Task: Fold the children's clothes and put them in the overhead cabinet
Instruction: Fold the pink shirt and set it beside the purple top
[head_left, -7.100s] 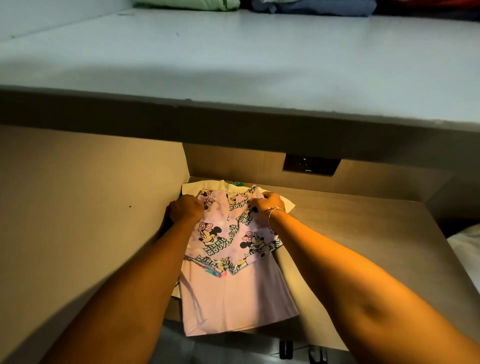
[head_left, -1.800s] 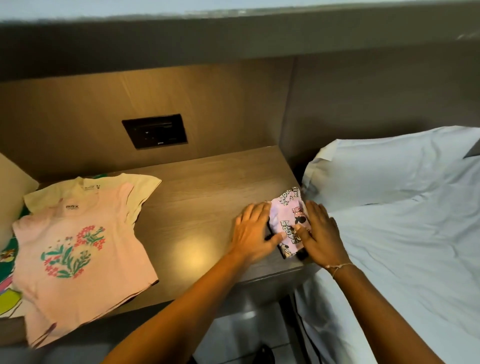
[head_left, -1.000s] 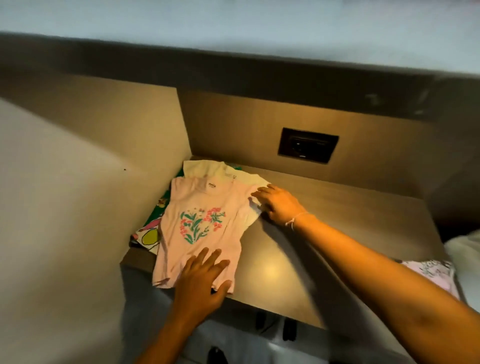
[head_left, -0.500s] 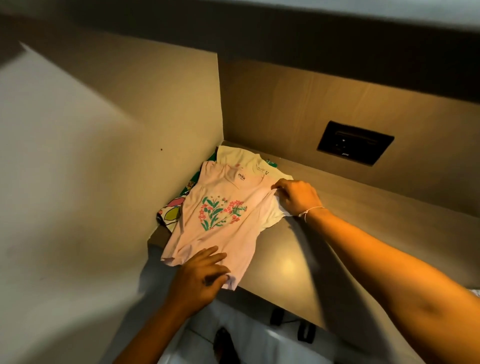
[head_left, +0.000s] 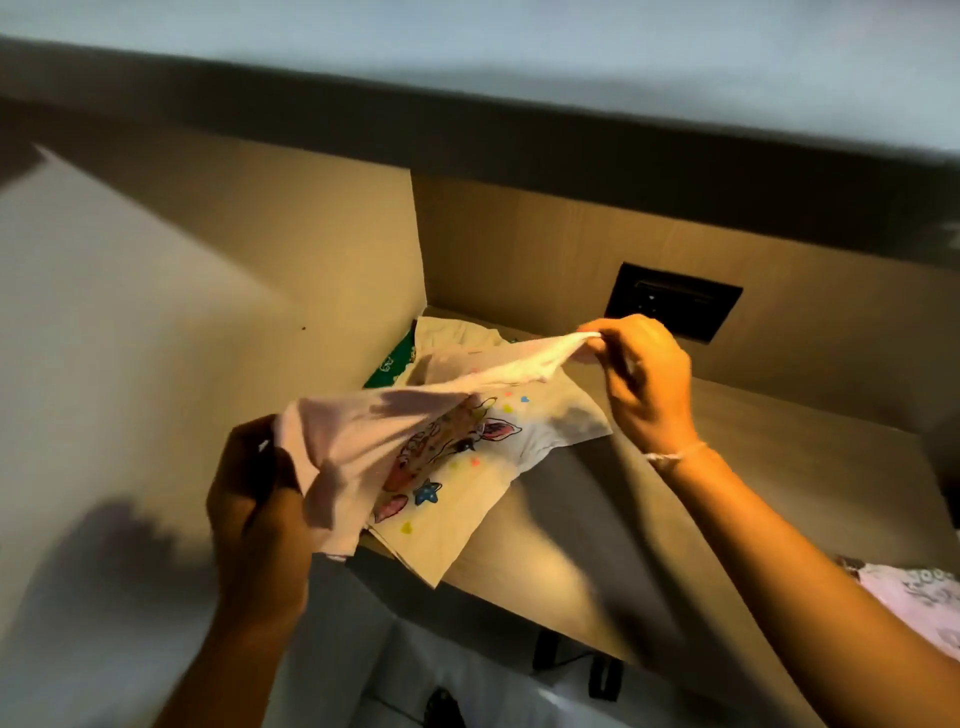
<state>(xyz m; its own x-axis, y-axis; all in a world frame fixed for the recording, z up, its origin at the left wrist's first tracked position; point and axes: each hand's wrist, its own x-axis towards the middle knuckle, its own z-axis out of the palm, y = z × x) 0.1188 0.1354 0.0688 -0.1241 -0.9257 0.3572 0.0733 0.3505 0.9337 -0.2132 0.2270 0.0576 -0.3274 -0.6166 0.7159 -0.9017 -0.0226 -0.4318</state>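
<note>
A pink children's shirt (head_left: 363, 441) hangs in the air above the wooden ledge (head_left: 727, 499), stretched between both hands. My left hand (head_left: 249, 499) grips its near hem. My right hand (head_left: 644, 384) pinches its far end by the shoulder. Under it lies a cream shirt with a cartoon print and stars (head_left: 467, 478), on top of a green garment (head_left: 389, 364) in the ledge's left corner. A folded pink printed garment (head_left: 914, 603) rests at the right edge of the view.
A side wall panel (head_left: 208, 291) closes the ledge on the left. A dark socket plate (head_left: 675, 301) is set in the back panel behind my right hand. The cabinet's underside (head_left: 467, 130) runs overhead. Floor with dark objects (head_left: 602, 675) shows below the ledge.
Both hands have lifted the pink flowered shirt off the pile; it lay flat half a second ago. The cream cartoon shirt beneath is now uncovered.
</note>
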